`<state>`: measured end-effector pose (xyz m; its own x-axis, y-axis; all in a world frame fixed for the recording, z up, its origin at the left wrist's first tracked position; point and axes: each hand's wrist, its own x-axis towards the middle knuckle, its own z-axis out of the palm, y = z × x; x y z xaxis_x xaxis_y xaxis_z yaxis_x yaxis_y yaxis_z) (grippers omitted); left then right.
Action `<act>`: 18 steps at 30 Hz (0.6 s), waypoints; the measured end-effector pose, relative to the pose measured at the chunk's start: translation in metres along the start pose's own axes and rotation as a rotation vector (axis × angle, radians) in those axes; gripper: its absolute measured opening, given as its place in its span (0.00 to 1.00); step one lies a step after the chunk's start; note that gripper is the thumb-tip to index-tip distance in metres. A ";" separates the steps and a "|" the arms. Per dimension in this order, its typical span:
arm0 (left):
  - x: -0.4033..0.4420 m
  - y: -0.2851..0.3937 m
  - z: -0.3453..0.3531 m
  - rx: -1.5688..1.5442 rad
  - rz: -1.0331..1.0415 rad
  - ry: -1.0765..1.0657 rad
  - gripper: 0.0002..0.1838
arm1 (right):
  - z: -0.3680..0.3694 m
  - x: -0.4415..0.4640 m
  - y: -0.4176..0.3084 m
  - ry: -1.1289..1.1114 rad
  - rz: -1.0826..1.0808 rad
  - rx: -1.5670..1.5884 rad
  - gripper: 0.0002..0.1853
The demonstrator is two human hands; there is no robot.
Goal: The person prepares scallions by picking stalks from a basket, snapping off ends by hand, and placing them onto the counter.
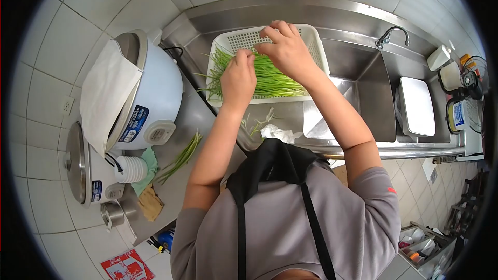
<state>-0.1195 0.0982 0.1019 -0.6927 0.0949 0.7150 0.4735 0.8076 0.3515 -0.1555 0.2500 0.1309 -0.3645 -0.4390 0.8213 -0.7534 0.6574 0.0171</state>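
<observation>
Green stalks lie in white basket, below and between both hands' fingers. Left hand: fingertips bunched close over stalks. Right hand: fingers curled above. Cannot tell if either grips. Sink just right of basket.

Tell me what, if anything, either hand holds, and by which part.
Cannot be told: the left hand and right hand are both at the greens, but any stem pinched there is too fine to make out.
</observation>
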 end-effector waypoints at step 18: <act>0.006 0.021 -0.016 -0.244 -0.185 -0.161 0.09 | 0.002 -0.003 -0.005 0.016 0.475 0.433 0.04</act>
<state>-0.1052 0.1061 0.1230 -0.8464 0.0662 0.5285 0.4350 0.6585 0.6141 -0.1516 0.2469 0.1278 -0.7073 -0.1491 0.6910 -0.6657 0.4694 -0.5801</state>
